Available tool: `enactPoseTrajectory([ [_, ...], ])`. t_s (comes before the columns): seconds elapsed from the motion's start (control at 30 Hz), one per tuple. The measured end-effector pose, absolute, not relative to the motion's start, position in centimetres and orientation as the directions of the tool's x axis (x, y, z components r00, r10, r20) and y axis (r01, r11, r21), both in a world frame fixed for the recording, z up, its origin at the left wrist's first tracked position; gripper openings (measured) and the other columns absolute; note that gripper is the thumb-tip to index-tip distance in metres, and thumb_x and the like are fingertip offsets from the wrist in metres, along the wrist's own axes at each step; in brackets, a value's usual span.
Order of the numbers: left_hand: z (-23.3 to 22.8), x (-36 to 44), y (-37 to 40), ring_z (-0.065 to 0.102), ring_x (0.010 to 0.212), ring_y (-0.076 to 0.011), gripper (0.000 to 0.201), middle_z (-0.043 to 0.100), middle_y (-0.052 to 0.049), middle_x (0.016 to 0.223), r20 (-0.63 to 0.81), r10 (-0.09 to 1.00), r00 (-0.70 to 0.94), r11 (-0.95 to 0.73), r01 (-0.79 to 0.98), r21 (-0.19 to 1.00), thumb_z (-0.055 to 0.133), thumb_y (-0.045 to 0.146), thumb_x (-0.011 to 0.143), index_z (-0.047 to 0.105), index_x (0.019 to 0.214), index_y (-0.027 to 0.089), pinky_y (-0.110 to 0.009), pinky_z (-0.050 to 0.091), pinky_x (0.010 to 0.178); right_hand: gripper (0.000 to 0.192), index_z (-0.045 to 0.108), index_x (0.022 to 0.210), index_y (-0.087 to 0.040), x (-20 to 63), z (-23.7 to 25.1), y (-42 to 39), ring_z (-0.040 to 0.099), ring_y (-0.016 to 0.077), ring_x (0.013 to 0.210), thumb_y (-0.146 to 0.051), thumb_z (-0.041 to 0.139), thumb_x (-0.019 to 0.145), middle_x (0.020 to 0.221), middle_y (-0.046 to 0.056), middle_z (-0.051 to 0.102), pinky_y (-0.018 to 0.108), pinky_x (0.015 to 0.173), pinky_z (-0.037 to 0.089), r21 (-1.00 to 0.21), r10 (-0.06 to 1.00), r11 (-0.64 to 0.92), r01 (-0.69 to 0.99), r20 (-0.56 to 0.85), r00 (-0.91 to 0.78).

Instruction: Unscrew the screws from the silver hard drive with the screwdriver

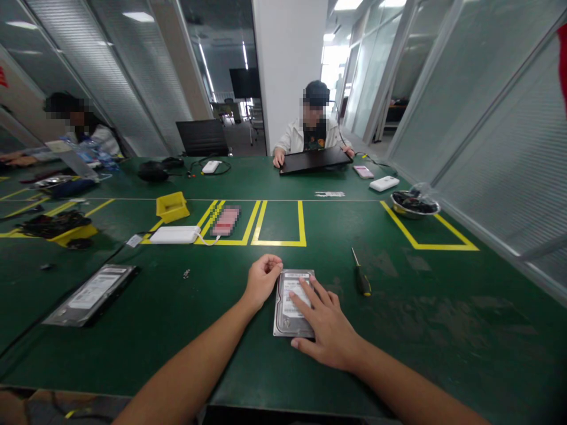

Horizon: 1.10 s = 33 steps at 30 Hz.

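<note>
Head view: the spread right hand (330,327) seems to steady the drive (287,310); can't tell if the curled left hand (262,282) grips anything. Next likely needs gentle care.

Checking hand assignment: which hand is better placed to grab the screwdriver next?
Right, I'd say. The right hand lies spread on the hard drive, nearer the screwdriver; the left hand is farther, by the drive's far-left corner.
</note>
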State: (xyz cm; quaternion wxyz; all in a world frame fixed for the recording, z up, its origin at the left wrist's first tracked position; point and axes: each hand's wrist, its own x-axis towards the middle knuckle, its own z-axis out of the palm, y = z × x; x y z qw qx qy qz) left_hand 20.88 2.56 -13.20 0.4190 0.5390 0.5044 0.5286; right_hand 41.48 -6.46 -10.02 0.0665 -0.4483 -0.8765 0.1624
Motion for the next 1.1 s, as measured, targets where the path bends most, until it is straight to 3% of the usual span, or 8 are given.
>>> enactPoseTrajectory([
  [0.33,-13.4,20.3,2.8,0.058,0.067,-0.0147,0.017,0.065,-0.002,0.075,0.127,0.991,0.036,-0.131,0.147,0.98,0.066,0.031,0.08,0.066,0.088,0.016,-0.023,0.043,0.061,0.088,0.026,0.155,-0.03,41.3,-9.9,-6.4,0.0,0.0375,0.15,-0.064,0.059,0.081,0.165,0.01,0.007,0.06,0.11,0.021,-0.338,0.813,0.54,0.77,-0.028,-0.582],
  [0.6,-12.9,20.0,2.8,0.055,0.067,-0.015,0.013,0.061,-0.001,0.074,0.217,0.973,0.081,-0.232,0.296,0.927,0.057,0.029,0.087,0.062,0.085,0.017,-0.024,0.041,0.062,0.088,0.025,0.155,-0.031,41.4,-10.3,-6.4,-0.001,0.0374,0.15,-0.064,0.059,0.08,0.165,0.01,0.006,0.06,0.111,0.02,-0.336,0.812,0.544,0.769,-0.019,-0.583],
  [1.1,-13.2,19.0,3.0,0.061,0.069,-0.016,0.017,0.067,-0.005,0.079,0.186,0.971,0.148,-0.223,0.295,0.929,0.063,0.029,0.084,0.067,0.093,0.015,-0.025,0.047,0.064,0.09,0.023,0.156,-0.031,41.4,-10.4,-6.4,0.0,0.0378,0.15,-0.063,0.059,0.08,0.165,0.01,0.005,0.06,0.111,0.019,-0.333,0.812,0.547,0.768,-0.012,-0.583],
])
